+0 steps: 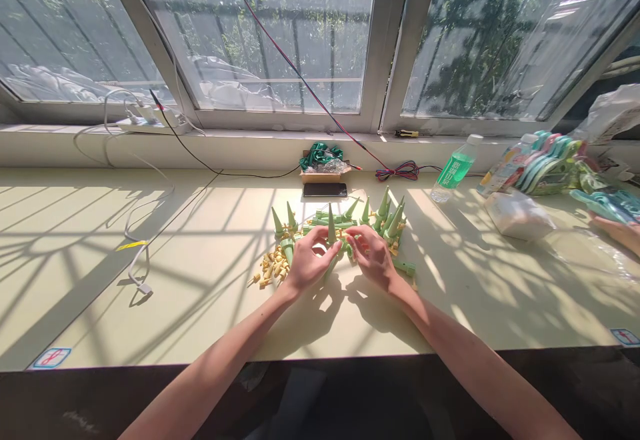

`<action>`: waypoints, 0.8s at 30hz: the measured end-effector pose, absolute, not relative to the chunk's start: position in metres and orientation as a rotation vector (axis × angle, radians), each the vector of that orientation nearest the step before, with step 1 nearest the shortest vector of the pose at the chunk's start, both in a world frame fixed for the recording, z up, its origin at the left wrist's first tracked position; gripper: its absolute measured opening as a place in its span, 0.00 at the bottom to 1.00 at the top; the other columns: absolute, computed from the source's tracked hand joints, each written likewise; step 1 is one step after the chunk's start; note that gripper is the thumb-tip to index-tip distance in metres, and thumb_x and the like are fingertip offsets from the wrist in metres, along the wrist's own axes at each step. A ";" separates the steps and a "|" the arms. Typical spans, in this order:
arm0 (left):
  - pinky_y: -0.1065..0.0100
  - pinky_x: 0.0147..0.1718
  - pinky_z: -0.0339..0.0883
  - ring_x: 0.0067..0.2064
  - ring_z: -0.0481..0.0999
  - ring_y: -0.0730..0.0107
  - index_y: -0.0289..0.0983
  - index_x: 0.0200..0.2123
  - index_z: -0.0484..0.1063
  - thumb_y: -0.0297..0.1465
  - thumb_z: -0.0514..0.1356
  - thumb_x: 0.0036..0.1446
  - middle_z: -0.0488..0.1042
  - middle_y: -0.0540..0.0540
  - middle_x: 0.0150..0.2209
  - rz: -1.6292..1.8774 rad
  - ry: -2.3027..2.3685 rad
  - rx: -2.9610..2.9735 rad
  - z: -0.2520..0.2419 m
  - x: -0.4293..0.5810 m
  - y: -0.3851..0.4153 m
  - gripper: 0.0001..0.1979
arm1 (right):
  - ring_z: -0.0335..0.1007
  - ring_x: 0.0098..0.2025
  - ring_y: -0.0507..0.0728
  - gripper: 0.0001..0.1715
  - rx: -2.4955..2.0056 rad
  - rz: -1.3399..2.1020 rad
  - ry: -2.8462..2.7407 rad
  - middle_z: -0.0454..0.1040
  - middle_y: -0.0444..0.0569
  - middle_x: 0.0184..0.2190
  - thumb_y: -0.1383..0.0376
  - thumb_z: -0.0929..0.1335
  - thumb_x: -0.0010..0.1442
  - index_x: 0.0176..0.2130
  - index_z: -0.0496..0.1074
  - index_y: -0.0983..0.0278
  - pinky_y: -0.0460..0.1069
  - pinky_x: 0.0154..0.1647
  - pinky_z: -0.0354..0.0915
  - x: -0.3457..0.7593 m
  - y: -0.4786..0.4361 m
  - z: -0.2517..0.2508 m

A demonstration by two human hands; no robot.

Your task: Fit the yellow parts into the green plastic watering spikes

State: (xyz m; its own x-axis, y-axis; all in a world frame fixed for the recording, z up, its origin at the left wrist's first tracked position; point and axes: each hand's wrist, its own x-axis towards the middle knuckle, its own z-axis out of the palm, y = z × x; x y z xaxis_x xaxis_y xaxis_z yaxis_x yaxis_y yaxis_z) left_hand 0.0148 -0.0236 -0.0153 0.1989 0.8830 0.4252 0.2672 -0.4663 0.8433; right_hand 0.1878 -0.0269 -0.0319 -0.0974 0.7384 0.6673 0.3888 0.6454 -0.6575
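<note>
My left hand is closed around a green pointed cone piece, its tip upward. Close beside it on the right, my right hand has its fingers pinched together; what they hold is too small and covered to make out. Several more green cones stand in a cluster behind the right hand. Green tube-like parts lie around them, one just right of my right wrist. Left of my left hand sits a pile of small yellow pegs.
Behind the parts lie a dark phone and a small box of green material. To the right stand a green-labelled bottle, a white packet and stacked pastel hangers. Another person's hand shows at the right edge. A white cable lies left.
</note>
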 end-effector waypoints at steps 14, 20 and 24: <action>0.70 0.31 0.74 0.37 0.78 0.68 0.37 0.43 0.73 0.33 0.65 0.56 0.78 0.46 0.39 1.262 1.058 1.902 -0.016 0.014 -0.024 0.12 | 0.70 0.30 0.52 0.09 -0.912 0.403 -1.743 0.75 0.52 0.39 0.61 0.64 0.68 0.44 0.71 0.63 0.48 0.28 0.68 0.189 -0.026 -0.034; 0.69 0.31 0.75 0.36 0.79 0.67 0.37 0.43 0.74 0.33 0.65 0.55 0.79 0.45 0.40 1.256 1.054 1.908 -0.015 0.014 -0.024 0.12 | 0.70 0.27 0.52 0.11 -0.977 0.418 -1.735 0.75 0.51 0.37 0.59 0.64 0.68 0.41 0.71 0.64 0.48 0.29 0.67 0.188 -0.026 -0.034; 0.69 0.31 0.75 0.36 0.79 0.67 0.37 0.43 0.74 0.33 0.65 0.55 0.79 0.44 0.39 1.259 1.055 1.910 -0.014 0.015 -0.024 0.12 | 0.70 0.27 0.52 0.12 -1.013 0.431 -1.723 0.76 0.50 0.35 0.58 0.64 0.68 0.40 0.71 0.64 0.48 0.30 0.67 0.188 -0.026 -0.033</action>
